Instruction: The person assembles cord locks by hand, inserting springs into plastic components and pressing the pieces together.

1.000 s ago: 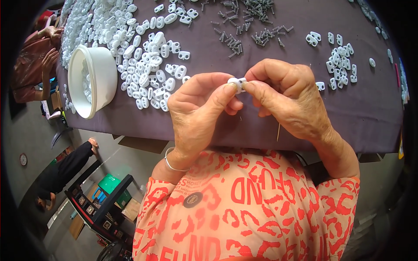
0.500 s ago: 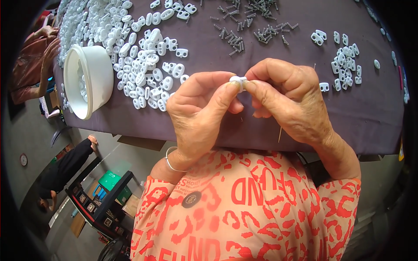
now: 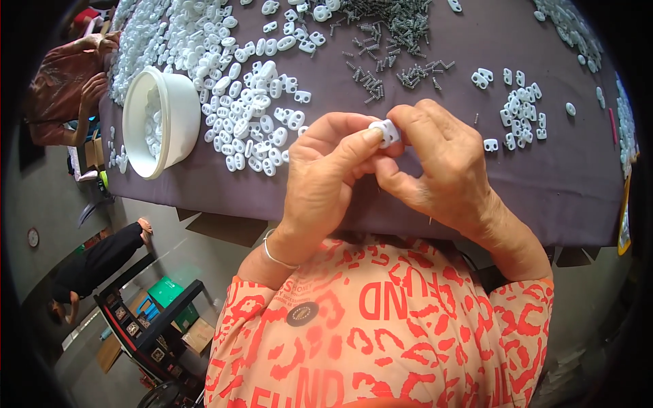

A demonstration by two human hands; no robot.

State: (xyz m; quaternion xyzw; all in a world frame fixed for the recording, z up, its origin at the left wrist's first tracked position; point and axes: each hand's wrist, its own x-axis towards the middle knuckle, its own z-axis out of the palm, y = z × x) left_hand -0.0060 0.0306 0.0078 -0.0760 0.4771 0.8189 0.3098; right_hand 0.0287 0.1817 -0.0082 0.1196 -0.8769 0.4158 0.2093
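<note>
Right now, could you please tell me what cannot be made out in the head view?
In the head view:
White piece: partly covered by the left hand; its inside is too small to tell.
Thin stick: all but a tip hidden by the right hand.
White tub: its wall hides how full it is.
Grey springs: pile cut off by the upper picture edge.

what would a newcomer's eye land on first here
Probably the small white plastic piece in the grip of the left hand, near centre, with the right hand close beside it. Next, the white oval plastic pieces spread across the upper left, beside a round white plastic tub. Dark coiled metal springs stand out at top centre.
</note>
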